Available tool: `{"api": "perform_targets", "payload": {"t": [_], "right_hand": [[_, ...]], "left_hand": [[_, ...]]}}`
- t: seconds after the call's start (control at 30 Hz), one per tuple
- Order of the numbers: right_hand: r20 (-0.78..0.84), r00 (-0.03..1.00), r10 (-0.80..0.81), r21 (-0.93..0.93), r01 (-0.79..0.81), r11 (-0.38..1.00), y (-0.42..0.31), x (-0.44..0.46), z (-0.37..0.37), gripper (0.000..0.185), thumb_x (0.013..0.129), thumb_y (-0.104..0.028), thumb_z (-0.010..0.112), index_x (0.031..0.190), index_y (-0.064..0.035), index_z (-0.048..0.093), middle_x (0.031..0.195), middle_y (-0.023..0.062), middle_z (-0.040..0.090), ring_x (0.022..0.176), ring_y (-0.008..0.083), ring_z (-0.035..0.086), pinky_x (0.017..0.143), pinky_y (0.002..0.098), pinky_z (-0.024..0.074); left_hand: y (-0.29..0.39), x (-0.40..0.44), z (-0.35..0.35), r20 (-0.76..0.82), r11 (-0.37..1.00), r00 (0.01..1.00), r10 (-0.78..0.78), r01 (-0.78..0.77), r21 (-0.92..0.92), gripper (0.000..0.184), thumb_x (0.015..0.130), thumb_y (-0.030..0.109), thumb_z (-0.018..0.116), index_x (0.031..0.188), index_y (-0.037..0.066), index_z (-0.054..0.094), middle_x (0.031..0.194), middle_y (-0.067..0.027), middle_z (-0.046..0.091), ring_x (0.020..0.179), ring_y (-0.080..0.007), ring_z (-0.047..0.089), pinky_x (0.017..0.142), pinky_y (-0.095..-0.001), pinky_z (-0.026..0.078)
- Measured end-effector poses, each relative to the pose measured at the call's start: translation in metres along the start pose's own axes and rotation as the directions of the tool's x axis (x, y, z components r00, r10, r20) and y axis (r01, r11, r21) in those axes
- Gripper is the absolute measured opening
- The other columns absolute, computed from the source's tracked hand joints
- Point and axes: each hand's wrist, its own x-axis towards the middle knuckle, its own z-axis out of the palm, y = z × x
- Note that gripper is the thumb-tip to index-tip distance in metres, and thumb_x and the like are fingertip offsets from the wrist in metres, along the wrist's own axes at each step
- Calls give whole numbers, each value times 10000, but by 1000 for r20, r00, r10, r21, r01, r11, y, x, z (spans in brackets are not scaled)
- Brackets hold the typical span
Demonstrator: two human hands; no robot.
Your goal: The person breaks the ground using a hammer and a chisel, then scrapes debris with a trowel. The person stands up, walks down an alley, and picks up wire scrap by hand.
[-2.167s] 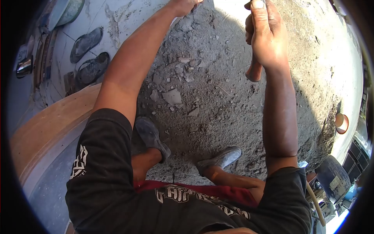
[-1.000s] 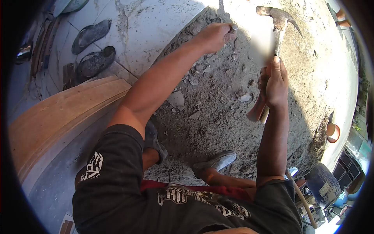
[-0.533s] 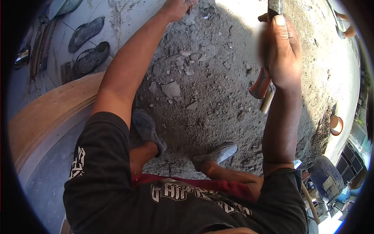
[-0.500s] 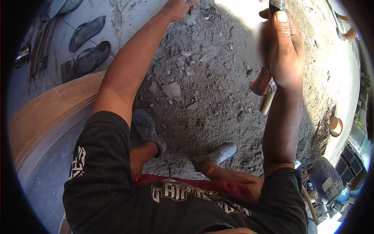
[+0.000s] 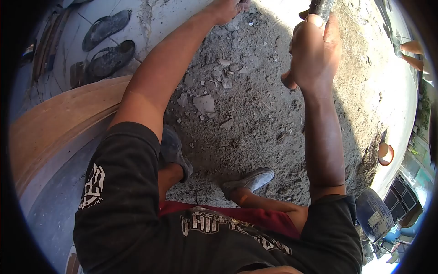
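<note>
At the top edge, my left hand (image 5: pixel 232 10) is held low over dusty rubble. Its fingers look curled, partly cut off by the frame, so what they hold is hidden. My right hand (image 5: pixel 317 57) is wrapped round a dark, grey-tipped tool (image 5: pixel 322 6), whose far end runs out of view at the top. Beneath both arms lies rough grey soil (image 5: pixel 246 114) with broken flat chips, the largest a pale slab piece (image 5: pixel 204 104).
Dark flip-flops (image 5: pixel 111 59) lie on the pale floor at upper left, beside a curved wooden board (image 5: pixel 68 112). To the right are a small orange pot (image 5: pixel 386 154) and a dark, stained bucket (image 5: pixel 374 214). Another person's bare limbs (image 5: pixel 413 55) show at far right.
My right hand has moved slightly left and turned, its back now showing more. The orange-brown handle and wooden stick below it are no longer visible. My left hand has shifted slightly right.
</note>
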Motion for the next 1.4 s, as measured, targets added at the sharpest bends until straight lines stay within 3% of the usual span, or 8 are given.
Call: {"api": "perform_targets", "payload": {"t": [0.1,0.3,0.43,0.63,0.77,0.9,1.07,1.4], "right_hand": [[240,956,170,-449,-46,892,79,-19,22,478,1033,-432,444,1004,43,492,655,182,587,584,297,602,561,417,472],[-51,992,113,37,-111,993,-3,-10,3,401,1057,-397,403,962,-25,522,635,15,528,530,88,509,481,248,423],[233,943,237,-364,-141,921,86,-27,31,457,1027,-413,455,973,39,497,748,237,648,711,427,662,588,451,487],[-59,962,267,168,-254,952,5,-19,9,445,1047,-441,418,993,-15,538,609,18,523,519,86,517,465,262,418],[301,859,413,-393,-283,875,69,-25,24,490,1020,-460,417,970,19,502,889,316,643,898,518,613,798,545,463],[294,810,507,-259,-443,858,41,-43,-2,475,1025,-442,430,1018,23,524,839,308,628,849,509,606,759,509,474],[164,818,551,154,-573,805,33,-74,-20,472,1046,-445,399,998,-3,556,616,18,518,513,95,509,476,276,409],[11,969,248,285,-241,928,5,-46,-20,455,1056,-427,392,1047,4,540,650,14,500,525,84,480,478,250,405]], "left_hand": [[-4,-4,6,-121,937,985,-121,154,315,428,986,431,553,1149,37,589,866,-131,664,827,-276,655,766,-433,490],[6,-1,-4,74,974,993,-97,79,213,306,1000,333,542,1096,46,584,845,-115,647,775,-240,627,742,-412,478],[3,-3,-5,0,972,985,-173,171,160,282,999,323,542,1051,48,575,838,-109,639,781,-240,625,746,-417,476],[14,11,-32,323,988,939,-114,141,-64,274,987,310,558,1072,52,595,858,-115,676,746,-242,637,719,-406,481],[8,-3,3,4,945,976,-218,210,250,282,983,315,564,1075,52,612,891,-119,685,804,-249,651,761,-404,492],[4,-11,7,-107,927,991,-76,110,358,308,976,334,574,1082,52,640,926,-119,696,860,-264,663,822,-400,494],[5,-12,-25,39,965,991,-125,112,238,265,981,307,564,1094,79,637,967,-120,684,947,-292,645,854,-424,476],[32,-1,-17,208,914,976,65,-142,379,345,956,276,506,1162,31,635,1112,-230,664,1055,-389,629,923,-442,487]]}}
